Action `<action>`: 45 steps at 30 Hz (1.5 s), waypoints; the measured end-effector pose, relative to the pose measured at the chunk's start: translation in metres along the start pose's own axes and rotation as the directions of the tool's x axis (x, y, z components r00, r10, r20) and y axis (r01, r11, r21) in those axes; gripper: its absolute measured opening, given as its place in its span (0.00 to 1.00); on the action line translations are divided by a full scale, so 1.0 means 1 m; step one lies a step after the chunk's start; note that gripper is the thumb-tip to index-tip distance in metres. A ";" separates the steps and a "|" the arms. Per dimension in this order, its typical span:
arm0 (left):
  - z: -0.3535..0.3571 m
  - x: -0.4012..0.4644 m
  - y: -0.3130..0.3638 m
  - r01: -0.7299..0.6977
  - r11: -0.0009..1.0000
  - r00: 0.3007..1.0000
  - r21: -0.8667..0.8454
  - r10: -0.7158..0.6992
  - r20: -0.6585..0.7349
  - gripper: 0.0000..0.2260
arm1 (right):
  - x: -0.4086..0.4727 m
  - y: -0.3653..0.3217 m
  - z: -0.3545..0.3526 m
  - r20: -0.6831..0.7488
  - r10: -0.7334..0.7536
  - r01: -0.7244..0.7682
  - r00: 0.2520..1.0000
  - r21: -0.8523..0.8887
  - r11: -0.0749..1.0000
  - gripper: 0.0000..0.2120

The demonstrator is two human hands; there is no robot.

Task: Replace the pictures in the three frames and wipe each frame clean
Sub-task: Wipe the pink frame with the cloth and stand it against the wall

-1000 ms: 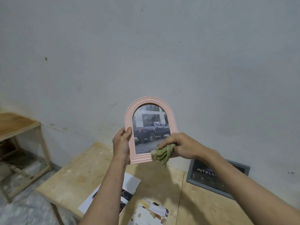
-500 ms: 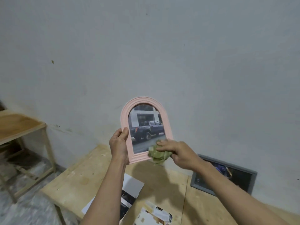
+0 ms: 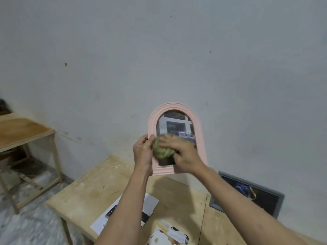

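Our left hand (image 3: 143, 152) gripping the pink arched frame (image 3: 177, 137) at its nine o'clock edge, our right hand (image 3: 184, 152) clutching a green cloth (image 3: 161, 150) against the glass, desk (image 3: 85, 197) below.

A wooden table (image 3: 99, 188) carries printed sheets (image 3: 150, 204), and a grey frame (image 3: 276, 204) apparently stands on it.

Soft even light, motion-blurred centre
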State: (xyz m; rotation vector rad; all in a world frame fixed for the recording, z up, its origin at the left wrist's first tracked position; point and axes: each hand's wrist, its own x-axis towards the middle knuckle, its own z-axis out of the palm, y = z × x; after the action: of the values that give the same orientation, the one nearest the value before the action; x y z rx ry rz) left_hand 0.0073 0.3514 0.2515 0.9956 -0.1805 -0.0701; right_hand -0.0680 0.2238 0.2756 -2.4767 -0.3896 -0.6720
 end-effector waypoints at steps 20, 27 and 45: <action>-0.029 0.001 0.005 0.010 0.998 0.990 0.061 -0.001 -0.141 0.13 | -0.007 -0.013 0.011 0.350 0.073 -0.141 0.934 0.174 0.975 0.25; -0.011 -0.007 0.004 0.082 0.992 0.995 0.091 -0.086 0.048 0.11 | 0.033 -0.030 -0.038 -0.263 0.172 -0.114 0.949 0.221 0.969 0.28; -0.031 0.021 0.014 0.250 0.944 0.963 0.217 -0.218 -0.160 0.18 | -0.035 -0.014 0.018 0.493 -0.186 0.258 0.850 -0.080 0.963 0.25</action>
State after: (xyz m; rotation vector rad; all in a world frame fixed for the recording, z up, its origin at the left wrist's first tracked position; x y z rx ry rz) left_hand 0.0327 0.3816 0.2497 1.2526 0.0563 -0.2029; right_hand -0.0963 0.2409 0.2492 -2.7512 -0.8554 -0.1525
